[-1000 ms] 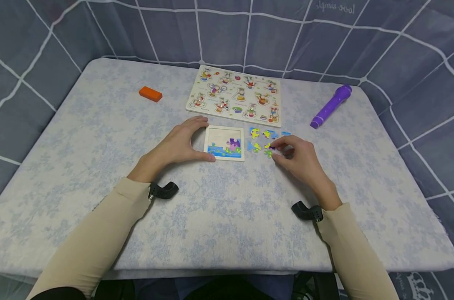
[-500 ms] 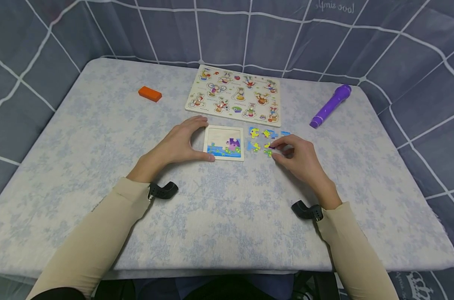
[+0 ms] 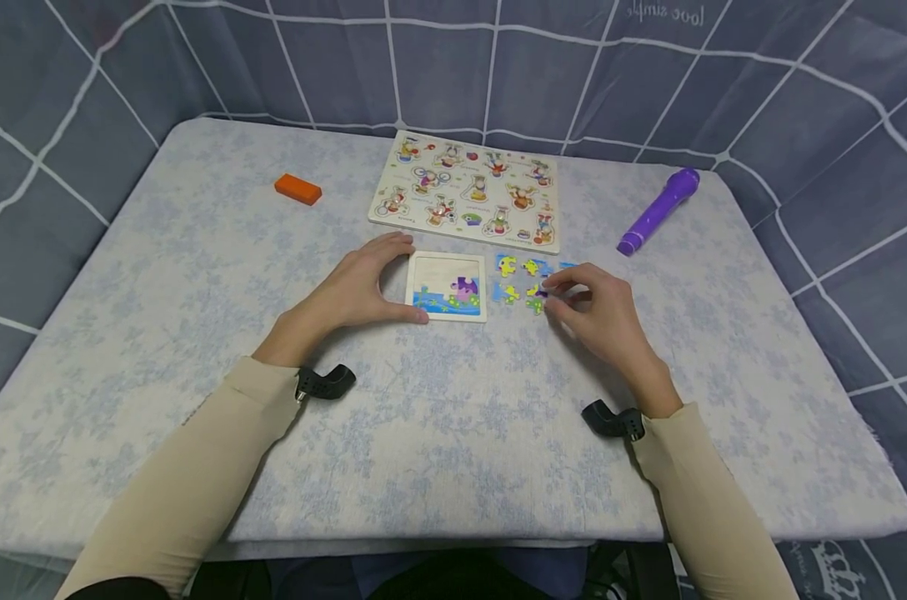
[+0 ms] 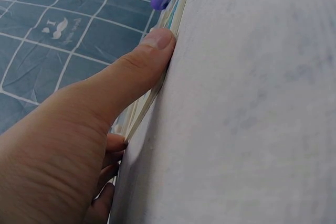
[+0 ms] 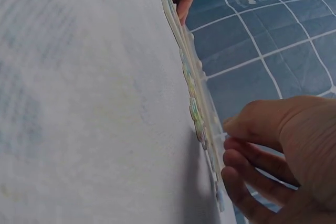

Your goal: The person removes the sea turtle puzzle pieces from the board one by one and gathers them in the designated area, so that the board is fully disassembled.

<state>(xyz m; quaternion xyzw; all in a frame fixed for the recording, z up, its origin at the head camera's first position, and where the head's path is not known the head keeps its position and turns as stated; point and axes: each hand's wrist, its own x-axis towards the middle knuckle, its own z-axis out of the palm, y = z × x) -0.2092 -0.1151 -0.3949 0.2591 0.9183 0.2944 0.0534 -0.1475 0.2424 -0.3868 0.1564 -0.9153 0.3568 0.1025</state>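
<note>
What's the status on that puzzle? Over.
Left hand holds puzzle frame, partly filled. Right hand at loose pieces, grip unclear. No obstruction seen between frame and pieces.

Clock centred on small puzzle tray [image 3: 433,268]: left hand [image 3: 352,287] at 9, holding its left end, thumb on near edge. Tray part-filled, blue and purple pieces along the near side. Loose pieces [image 3: 507,266] at 3; right hand [image 3: 596,310] beyond them, fingers [image 3: 562,279] at the closest piece, grip unclear. Picture board [image 3: 464,192] at 12, orange block [image 3: 298,189] at 10, purple microphone [image 3: 654,215] between 2 and 3, all on counter [image 3: 438,442].
</note>
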